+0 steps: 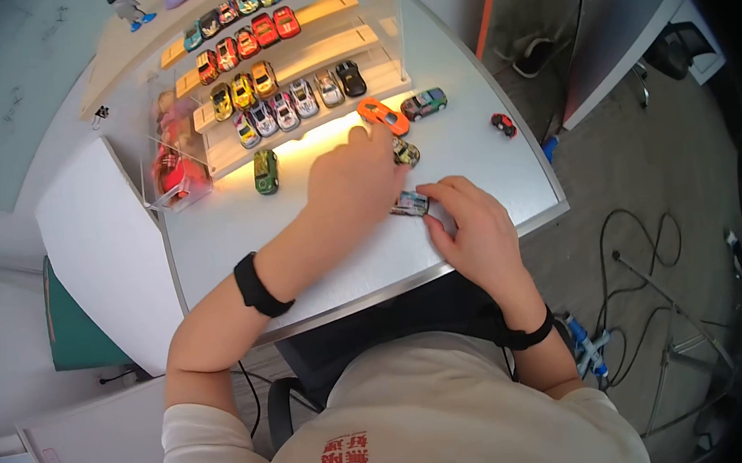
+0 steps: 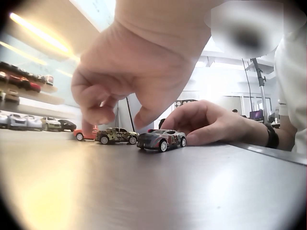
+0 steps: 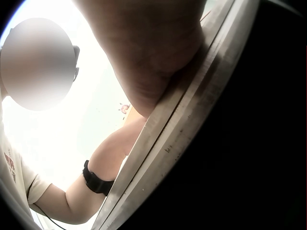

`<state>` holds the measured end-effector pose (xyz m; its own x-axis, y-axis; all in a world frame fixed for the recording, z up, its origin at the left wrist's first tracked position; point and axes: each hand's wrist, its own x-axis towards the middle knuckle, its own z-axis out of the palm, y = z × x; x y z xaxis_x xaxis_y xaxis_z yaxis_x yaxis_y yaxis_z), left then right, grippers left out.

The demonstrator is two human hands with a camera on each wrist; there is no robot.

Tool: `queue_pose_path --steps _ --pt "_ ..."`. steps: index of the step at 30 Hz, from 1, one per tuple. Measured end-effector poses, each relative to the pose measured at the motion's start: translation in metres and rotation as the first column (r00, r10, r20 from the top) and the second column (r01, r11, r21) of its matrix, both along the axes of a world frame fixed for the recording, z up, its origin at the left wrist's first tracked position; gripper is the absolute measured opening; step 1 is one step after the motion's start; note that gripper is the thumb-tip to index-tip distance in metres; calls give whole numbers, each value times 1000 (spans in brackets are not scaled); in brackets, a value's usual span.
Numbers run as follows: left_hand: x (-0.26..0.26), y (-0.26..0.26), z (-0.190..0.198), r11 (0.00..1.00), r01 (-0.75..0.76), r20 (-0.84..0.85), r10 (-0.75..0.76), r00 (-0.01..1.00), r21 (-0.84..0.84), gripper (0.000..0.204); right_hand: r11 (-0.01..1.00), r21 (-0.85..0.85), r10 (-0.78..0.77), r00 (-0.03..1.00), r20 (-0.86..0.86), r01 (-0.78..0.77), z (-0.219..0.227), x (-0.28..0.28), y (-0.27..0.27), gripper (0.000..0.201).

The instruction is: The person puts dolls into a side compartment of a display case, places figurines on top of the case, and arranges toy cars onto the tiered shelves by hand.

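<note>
My left hand [image 1: 351, 174] reaches over the tabletop, one finger extended down to an orange toy car [image 1: 383, 116]. Its thumb stands apart from that car in the left wrist view. Beneath this hand is a camouflage-patterned toy car [image 2: 116, 135], partly covered in the head view. Nearer the front edge, my right hand [image 1: 478, 224] has thumb and forefinger around one end of a grey patterned toy car [image 2: 161, 140], whose wheels sit on the table. The right wrist view shows the underside of a hand and the table edge; no car is visible there.
Stepped wooden shelves [image 1: 314, 50] with rows of toy cars stand at the back. A green car [image 1: 266, 172], a dark multicoloured car [image 1: 424, 104] and a small red-black car [image 1: 503, 125] are on the table [image 1: 339, 276]. A clear box [image 1: 178, 185] with red contents is at left.
</note>
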<state>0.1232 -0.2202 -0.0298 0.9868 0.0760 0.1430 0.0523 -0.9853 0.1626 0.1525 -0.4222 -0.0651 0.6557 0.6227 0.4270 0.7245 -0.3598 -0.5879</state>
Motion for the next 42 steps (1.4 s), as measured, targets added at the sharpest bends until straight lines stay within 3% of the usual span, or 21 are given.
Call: queue_pose_path --steps 5,15,20,24,26,29,33,35,38,42 --pt "11 -6 -6 997 39 46 -42 998 71 57 1000 -18 -5 1000 -4 5 0 -2 1 35" --pt "14 -4 -11 991 30 -26 -27 999 127 49 1000 -22 -14 1000 2 14 0 -2 0 35" --pt "11 -6 -3 994 84 66 -88 994 68 56 1000 -11 -16 1000 23 17 -1 -2 1 35" --pt "23 -12 -3 994 42 45 -47 998 103 58 1000 -25 -13 1000 0 13 -2 -3 1 35" --pt "29 -14 -1 994 67 -64 -61 996 88 57 999 -32 -16 1000 -2 16 -1 -3 0 35" --pt "29 -16 -8 994 50 12 -51 999 97 52 999 -28 -24 1000 5 25 0 -3 1 35" --pt "22 -13 -1 996 12 -14 -11 1000 90 50 999 -33 -22 1000 -22 21 0 -3 0 32" --pt "13 -6 12 1000 29 18 -28 999 -7 52 999 -30 -22 1000 -2 22 -1 -2 -1 33" --pt "13 14 36 1000 -23 40 24 999 -19 54 1000 -1 -16 1000 3 16 -1 -2 -1 33" --pt "31 68 51 996 48 99 -55 994 77 53 1000 0 -11 1000 -1 11 -2 -2 0 33"
